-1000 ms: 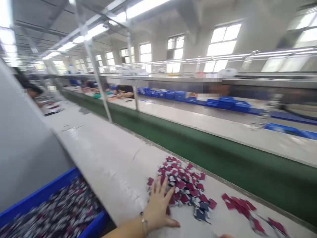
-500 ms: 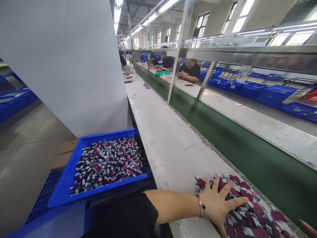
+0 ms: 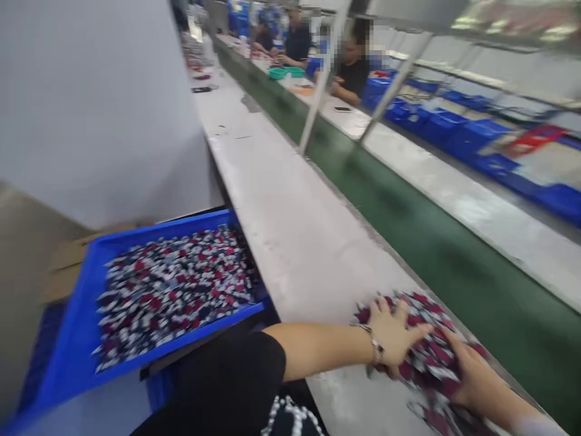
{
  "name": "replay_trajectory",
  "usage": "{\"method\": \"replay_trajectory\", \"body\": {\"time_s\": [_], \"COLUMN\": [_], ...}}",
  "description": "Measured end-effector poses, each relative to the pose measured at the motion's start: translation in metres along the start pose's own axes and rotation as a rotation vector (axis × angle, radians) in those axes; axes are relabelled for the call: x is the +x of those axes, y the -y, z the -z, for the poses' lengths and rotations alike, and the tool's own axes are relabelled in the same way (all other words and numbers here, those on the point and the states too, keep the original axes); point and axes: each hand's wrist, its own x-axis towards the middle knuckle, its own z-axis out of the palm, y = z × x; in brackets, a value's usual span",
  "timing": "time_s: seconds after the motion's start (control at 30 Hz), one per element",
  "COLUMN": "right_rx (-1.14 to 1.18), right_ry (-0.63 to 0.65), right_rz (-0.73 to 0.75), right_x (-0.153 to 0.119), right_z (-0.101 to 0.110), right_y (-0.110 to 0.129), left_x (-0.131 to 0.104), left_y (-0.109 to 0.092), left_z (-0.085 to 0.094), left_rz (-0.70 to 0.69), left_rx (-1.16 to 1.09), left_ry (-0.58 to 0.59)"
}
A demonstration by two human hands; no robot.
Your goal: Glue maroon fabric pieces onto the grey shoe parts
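1. Head view: the left hand (image 3: 390, 333) lies palm down on the pile of small pieces (image 3: 433, 357), its fingers spread wide.
2. The right hand (image 3: 474, 375) curves against the right side of the same pile, its fingers pointing toward the left hand; some fingers are hidden or blurred, so I cannot tell whether it grips any piece.
3. The pile sits on the white desk (image 3: 313, 242), between and under the two hands, close to the desk's right edge. Its pieces are maroon, dark and pale, too blurred to name more closely, and a few lie loose on the near side.
4. A bracelet (image 3: 376, 348) circles the left wrist, below a black sleeve (image 3: 227, 381).
5. Just beside the desk's left edge is a blue tray (image 3: 72, 339), its bottom covered with many similar maroon, dark and pale pieces.
6. Along the right edge of the desk runs a green strip (image 3: 436, 260), with a second white desk (image 3: 454, 194) across it.
7. Farther off, a person in a dark top (image 3: 356, 79) sits at that second desk, near a phone (image 3: 342, 109) and green baskets (image 3: 285, 72).
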Motion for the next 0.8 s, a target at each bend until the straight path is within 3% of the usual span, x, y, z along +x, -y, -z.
{"method": "replay_trajectory", "body": {"time_s": [0.03, 0.07, 0.17, 0.37, 0.53, 0.8], "right_rx": [0.066, 0.089, 0.14, 0.285, 0.326, 0.4], "right_ry": [0.198, 0.262, 0.299, 0.387, 0.484, 0.515], "right_rz": [-0.128, -0.213, -0.363, -0.404, -0.414, -0.354], "right_x": [0.006, 0.012, 0.029, 0.049, 0.088, 0.151], "right_z": [0.007, 0.013, 0.026, 0.031, 0.031, 0.025], "right_y": [0.013, 0.024, 0.037, 0.056, 0.074, 0.114], "left_x": [0.001, 0.001, 0.001, -0.012, -0.017, -0.036], "left_y": [0.002, 0.003, 0.011, 0.023, 0.034, 0.083], "left_z": [0.003, 0.006, 0.016, 0.036, 0.051, 0.085], "left_rz": [0.007, -0.048, -0.142, -0.074, -0.005, -0.025], "left_rx": [0.024, 0.039, 0.13, 0.198, 0.193, 0.092], "left_ry": [0.033, -0.013, 0.024, -0.031, -0.063, -0.117]}}
